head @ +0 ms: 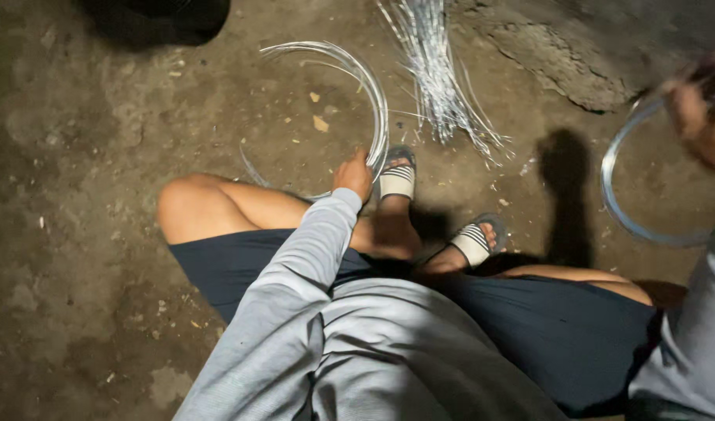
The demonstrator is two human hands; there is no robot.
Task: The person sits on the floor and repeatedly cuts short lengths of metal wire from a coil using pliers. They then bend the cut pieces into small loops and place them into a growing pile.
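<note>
I sit low on a dirt floor with my knees apart. My left hand (353,173) is closed on a coil of thin silvery wire (367,86) that arcs over the ground in front of my left foot. My right hand (704,105), blurred at the right edge, grips a second loop of silvery wire (616,204) raised above the floor. A bundle of straight cut wire pieces (439,78) lies fanned on the ground beyond my feet.
My feet wear striped slide sandals (397,178) (476,240). A rough broken patch of earth (564,66) lies at the top right. A dark object (158,19) sits at the top left. Small chips litter the dirt.
</note>
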